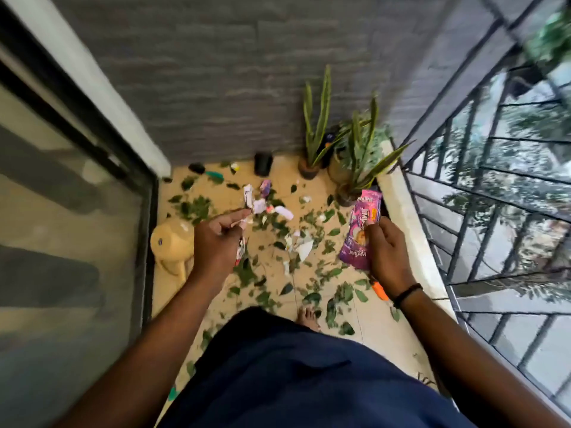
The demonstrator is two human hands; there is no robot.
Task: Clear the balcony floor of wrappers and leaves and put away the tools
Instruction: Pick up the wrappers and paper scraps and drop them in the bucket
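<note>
I stand on the floor [364, 307] and look down at my two hands. Near my feet, green leaves [312, 296] lie all over. At about four o'clock from the middle of the floor an orange tool [379, 290] lies just under my right wrist. I think it must be put away later.

My right hand [387, 253] pinches a big purple wrapper [360, 233]. My thumb sits on its front and my fingers curl behind it, so it stays up off the floor. My left hand [217, 242] is curled tight on a small red and white wrapper [240, 254]. I hold both so that I can carry them off together.

Between my hands, at the middle, white paper bits [301, 245] lie on the leaves. At nine o'clock a tan can [171, 244] lies on its side by the glass door [77, 211].

Farther on, at twelve o'clock, more wrappers [262, 199] lie in a little heap. At one o'clock plants [355, 156] stand in pots by the wall, out of the way. A black pot [263, 163] stands beside them. At eleven o'clock a green tool [214, 176] lies in the far corner.

A lot is still left to pick up, I think.
</note>
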